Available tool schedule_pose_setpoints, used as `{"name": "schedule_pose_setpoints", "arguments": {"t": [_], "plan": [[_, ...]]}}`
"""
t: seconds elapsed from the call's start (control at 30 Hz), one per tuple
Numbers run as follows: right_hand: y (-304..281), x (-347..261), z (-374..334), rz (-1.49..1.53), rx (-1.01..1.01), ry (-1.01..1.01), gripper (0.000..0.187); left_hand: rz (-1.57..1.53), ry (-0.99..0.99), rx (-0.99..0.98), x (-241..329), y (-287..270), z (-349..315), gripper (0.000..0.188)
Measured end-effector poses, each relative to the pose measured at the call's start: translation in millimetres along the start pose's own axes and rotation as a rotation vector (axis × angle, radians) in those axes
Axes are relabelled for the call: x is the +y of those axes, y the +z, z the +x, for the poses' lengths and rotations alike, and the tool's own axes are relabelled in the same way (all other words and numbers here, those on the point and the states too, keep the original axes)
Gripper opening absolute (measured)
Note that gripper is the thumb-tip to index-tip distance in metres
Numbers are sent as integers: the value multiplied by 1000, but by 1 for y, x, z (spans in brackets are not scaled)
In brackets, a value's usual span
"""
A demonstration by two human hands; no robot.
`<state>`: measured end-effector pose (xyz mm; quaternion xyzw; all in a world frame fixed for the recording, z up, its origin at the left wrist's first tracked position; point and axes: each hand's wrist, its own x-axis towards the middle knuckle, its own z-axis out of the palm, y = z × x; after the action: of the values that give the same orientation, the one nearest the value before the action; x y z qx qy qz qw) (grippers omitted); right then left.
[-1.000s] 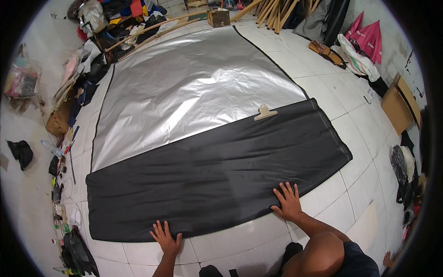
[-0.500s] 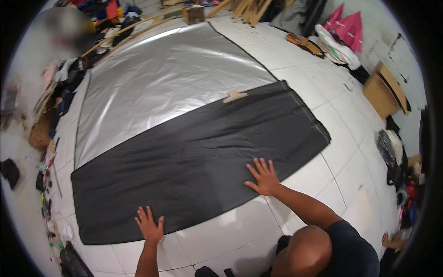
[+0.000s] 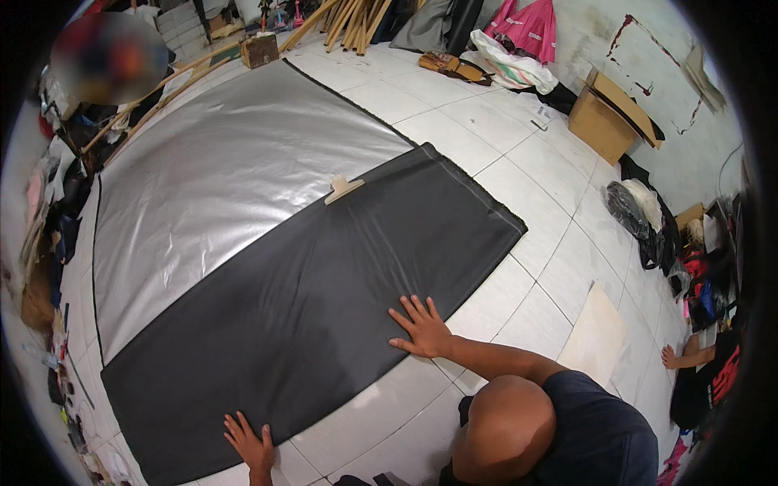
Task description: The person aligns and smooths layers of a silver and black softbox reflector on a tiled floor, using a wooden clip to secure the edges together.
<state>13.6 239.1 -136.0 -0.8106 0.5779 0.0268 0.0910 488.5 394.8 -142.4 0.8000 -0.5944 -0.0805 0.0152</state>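
Observation:
A large black fabric sheet (image 3: pixel 324 300) lies flat on the white tiled floor, overlapping a bigger silver sheet (image 3: pixel 227 186) behind it. My right hand (image 3: pixel 421 328) is pressed flat, fingers spread, on the black sheet's near edge. Also flat with spread fingers, my left hand (image 3: pixel 251 441) rests on the same edge further left. Neither hand holds anything. A small beige clip-like tool (image 3: pixel 342 188) sits on the line where black meets silver.
A cardboard box (image 3: pixel 604 113), a pink garment (image 3: pixel 531 24) and wooden sticks (image 3: pixel 348 16) stand at the back. Black bags (image 3: pixel 640 219) and a beige board (image 3: pixel 596 344) lie on the right, near another person's foot (image 3: pixel 668 356). Clutter lines the left wall.
Both hands stay flat on the black sheet's near edge. The view has swung, so the sheets sit further left and more of the right side of the room shows.

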Motion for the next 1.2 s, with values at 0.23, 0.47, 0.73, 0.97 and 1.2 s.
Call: {"name": "schedule_pose_setpoints", "arguments": {"t": [0.23,0.47,0.73,0.97,1.2], "plan": [[-23,57,-56,602,348,765,55,-562,-804,312,-45,-7,-58,83],[44,180,-5,1886,445,1023,51,-2012,-896,-19,-124,45,-22,38],[52,168,-32,1973,368,942,33,-2111,-974,510,-127,26,-35,15],[32,194,-76,1787,329,1027,33,-1943,-1157,653,-81,31,-108,14],[52,284,-108,1830,250,1168,51,-2136,-1057,735,-124,16,-132,42]]}}
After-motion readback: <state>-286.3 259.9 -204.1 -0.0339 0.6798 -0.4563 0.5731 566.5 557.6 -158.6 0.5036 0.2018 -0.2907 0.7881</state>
